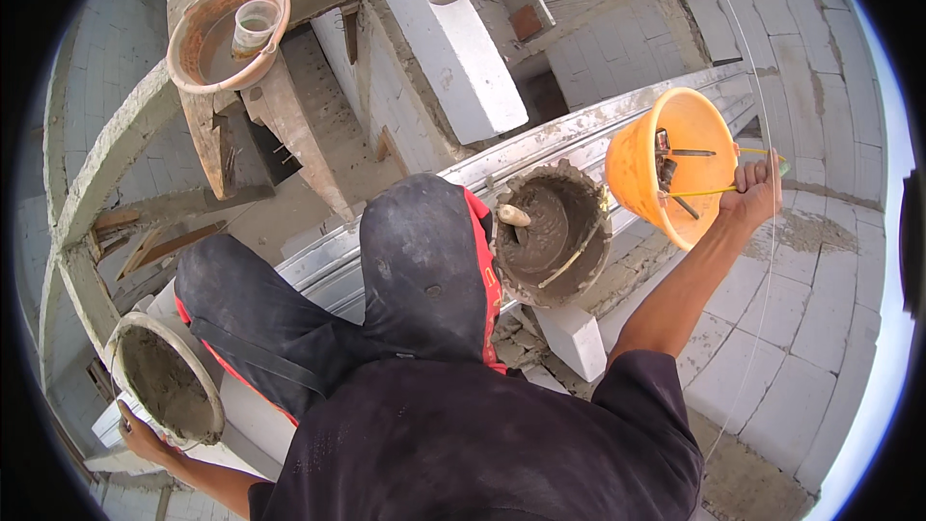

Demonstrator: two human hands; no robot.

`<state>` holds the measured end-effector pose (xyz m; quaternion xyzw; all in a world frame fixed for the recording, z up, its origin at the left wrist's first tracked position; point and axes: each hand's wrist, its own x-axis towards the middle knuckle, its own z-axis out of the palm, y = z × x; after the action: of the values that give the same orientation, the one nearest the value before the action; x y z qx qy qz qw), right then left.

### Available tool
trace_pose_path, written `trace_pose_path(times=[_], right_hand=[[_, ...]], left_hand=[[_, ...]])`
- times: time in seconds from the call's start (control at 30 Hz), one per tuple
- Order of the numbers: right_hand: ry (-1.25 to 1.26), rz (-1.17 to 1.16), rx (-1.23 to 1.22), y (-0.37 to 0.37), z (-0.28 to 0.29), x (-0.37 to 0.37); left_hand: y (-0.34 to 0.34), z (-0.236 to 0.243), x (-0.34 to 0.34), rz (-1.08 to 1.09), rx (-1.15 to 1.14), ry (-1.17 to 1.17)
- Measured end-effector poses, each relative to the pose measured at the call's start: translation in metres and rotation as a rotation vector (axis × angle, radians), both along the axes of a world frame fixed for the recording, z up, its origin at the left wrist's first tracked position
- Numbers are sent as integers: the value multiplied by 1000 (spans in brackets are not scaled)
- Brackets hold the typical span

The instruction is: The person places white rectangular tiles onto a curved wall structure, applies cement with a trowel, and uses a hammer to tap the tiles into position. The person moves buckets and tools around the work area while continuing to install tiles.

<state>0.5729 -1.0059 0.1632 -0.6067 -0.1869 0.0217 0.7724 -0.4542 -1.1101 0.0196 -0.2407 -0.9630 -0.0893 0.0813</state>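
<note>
My right hand (756, 193) is closed round the yellow handle (704, 193) of an orange bucket (637, 174), which tilts with its mouth toward the right. Several hammer-like tools and dark rods lie inside it. On the left, my left hand (147, 436) is closed at the thin wire handle of a mortar-caked grey bucket (207, 381); its fingers are partly hidden. Beside my right knee stands a bucket of wet mortar (552, 295), with a trowel's wooden handle (514, 215) sticking out and a thin stick across its rim.
Metal planks (318, 275) run under my legs, high above a lower floor. A pinkish basin (275, 43) holding a clear cup (255, 27) rests on wooden boards (294, 125) ahead. White blocks (482, 87) and a block wall (772, 347) stand around; a thin line (769, 280) hangs at right.
</note>
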Motion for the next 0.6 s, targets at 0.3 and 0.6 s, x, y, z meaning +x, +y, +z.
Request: trace_pose_path(times=[0.3, 0.6], right_hand=[[-147, 72, -64, 11, 0, -53], [-86, 251, 115, 28, 29, -84]], left_hand=[[-3, 26, -18, -19, -39, -85], [74, 134, 181, -230, 528, 156]])
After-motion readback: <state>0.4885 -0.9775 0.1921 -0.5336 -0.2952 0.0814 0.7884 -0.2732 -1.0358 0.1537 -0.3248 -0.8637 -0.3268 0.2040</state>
